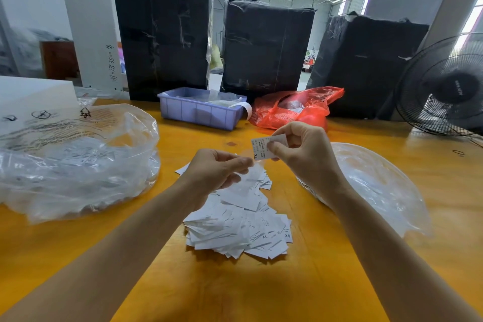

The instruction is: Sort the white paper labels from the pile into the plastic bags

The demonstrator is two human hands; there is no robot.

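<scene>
A pile of white paper labels [240,225] with size letters lies on the yellow table in front of me. My right hand [304,151] pinches a white label marked XL [260,148] above the far end of the pile. My left hand [218,171] hovers just left of it, fingers curled, pinching a thin clear slip; exactly what it grips is blurred. A large clear plastic bag [78,162] holding labels lies to the left. A second clear plastic bag [376,185] lies to the right, beyond my right forearm.
A blue plastic bin [201,112] and a red plastic bag [295,107] sit at the far side of the table. Three black-wrapped boxes [266,44] stand behind them. A black fan [444,86] stands at the right edge.
</scene>
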